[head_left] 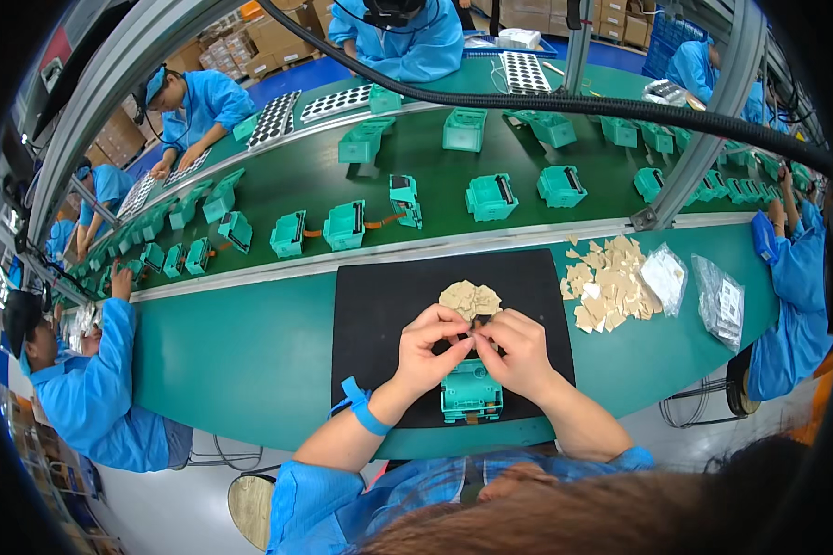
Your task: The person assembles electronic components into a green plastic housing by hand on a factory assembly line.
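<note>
My left hand [432, 348] and my right hand [515, 348] meet over a black mat [375, 324], fingertips pinched together. Between them is a small dark piece [478, 321], too small to name. Just below the fingers, a teal plastic housing [472, 393] lies on the mat with its inside facing up. A small pile of tan paper-like scraps [470, 298] sits right beyond my fingertips. A blue wrist strap [366, 407] circles my left wrist.
Many tan scraps [611, 282] lie to the right, beside clear plastic bags [718, 301]. Beyond a metal rail [278, 277], teal housings [344, 225] stand in rows on a green conveyor belt [416, 176]. A black cable [528, 100] and metal posts cross above. Co-workers in blue [88, 393] sit around.
</note>
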Action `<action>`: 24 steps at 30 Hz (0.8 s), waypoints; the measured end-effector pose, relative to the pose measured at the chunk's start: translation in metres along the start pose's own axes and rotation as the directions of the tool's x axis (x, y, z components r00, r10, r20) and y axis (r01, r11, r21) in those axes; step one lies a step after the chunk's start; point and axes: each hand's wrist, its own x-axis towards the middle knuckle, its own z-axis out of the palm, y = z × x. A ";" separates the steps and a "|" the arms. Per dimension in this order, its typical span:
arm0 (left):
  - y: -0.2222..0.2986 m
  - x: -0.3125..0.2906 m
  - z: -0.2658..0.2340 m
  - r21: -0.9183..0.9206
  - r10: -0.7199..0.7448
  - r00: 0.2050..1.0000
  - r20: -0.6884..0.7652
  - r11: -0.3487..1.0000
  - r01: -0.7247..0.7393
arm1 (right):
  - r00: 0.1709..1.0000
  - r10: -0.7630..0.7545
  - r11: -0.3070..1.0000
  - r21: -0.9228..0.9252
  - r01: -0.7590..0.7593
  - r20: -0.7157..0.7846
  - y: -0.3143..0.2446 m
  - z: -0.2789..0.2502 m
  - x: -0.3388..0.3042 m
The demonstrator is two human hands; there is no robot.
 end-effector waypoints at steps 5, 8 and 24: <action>-0.002 0.002 -0.001 0.017 -0.019 1.000 -0.011 1.000 0.019 | 1.000 -0.015 0.999 -0.050 0.016 0.018 0.001 0.000 0.003; 0.002 -0.001 0.005 -0.280 -0.169 0.983 -0.071 0.949 0.143 | 1.000 0.004 0.999 -0.040 -0.004 0.004 -0.002 0.001 0.001; 0.001 0.001 0.000 -0.566 -0.435 0.890 0.137 0.702 0.431 | 0.987 -0.126 0.992 -0.007 0.126 -0.095 0.002 0.004 -0.001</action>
